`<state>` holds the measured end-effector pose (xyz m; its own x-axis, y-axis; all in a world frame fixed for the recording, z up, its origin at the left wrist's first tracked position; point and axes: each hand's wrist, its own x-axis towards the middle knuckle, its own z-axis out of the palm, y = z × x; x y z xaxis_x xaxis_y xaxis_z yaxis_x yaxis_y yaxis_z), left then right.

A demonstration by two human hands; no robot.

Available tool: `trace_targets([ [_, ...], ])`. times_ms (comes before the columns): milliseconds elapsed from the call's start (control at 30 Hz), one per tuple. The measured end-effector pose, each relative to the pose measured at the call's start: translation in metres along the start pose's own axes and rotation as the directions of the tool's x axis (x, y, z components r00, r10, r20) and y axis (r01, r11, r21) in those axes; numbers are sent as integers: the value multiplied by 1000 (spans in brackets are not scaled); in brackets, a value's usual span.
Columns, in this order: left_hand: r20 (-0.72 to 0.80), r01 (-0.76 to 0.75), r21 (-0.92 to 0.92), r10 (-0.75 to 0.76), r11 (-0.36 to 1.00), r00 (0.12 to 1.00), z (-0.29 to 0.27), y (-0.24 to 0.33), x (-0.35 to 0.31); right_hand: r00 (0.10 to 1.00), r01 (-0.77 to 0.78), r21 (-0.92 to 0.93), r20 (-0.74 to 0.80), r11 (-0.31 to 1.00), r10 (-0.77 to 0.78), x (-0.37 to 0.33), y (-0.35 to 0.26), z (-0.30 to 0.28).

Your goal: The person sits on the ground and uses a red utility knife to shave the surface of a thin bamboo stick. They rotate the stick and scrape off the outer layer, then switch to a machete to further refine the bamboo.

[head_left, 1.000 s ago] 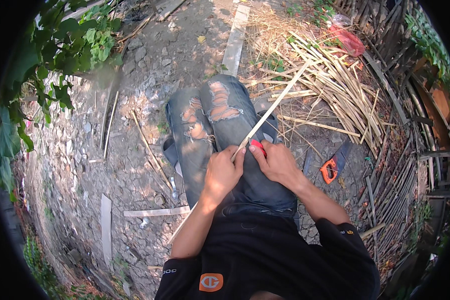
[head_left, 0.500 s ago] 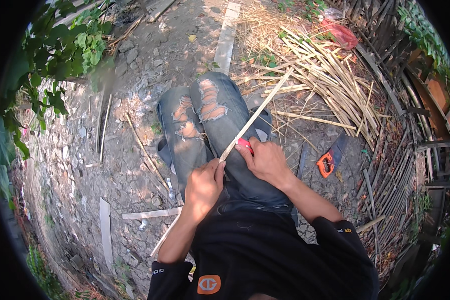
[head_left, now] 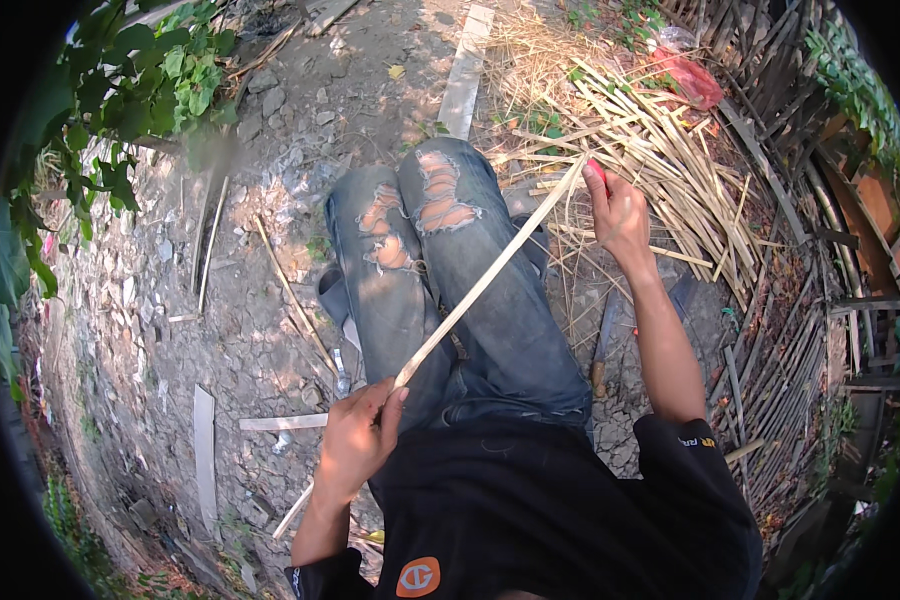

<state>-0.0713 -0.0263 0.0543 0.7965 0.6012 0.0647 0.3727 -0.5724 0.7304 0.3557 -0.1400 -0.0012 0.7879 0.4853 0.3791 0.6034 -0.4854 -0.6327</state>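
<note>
The left hand is closed around a pale stick, thumb along its upper face, near the person's waist. The stick runs diagonally above the jeans, from beside the left forearm to its far end near the pile of sticks. The right hand is narrow, holding a small red tool mostly hidden by the fingers, at the stick's far end; contact between tool and stick cannot be confirmed. Compared with half a second ago, the right hand has travelled outward from the thighs and the left hand has shifted down toward the waist. The hands are now well apart, with a long section of stick exposed between them; this appears to place the working point at the far end.
</note>
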Motion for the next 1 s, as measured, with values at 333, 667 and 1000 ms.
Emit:
trace_targets([
  [333,-61,68,-147,-78,987,995,-4,-36,11,882,-430,131,-149,893,447,60,226,-98],
  [667,-60,165,-335,-196,927,979,86,-18,82,881,18,57,471,998,-43,-49,-32,-19],
  [1000,-208,42,-144,-72,989,976,100,19,101,771,180,38,615,983,-165,-89,-81,4],
])
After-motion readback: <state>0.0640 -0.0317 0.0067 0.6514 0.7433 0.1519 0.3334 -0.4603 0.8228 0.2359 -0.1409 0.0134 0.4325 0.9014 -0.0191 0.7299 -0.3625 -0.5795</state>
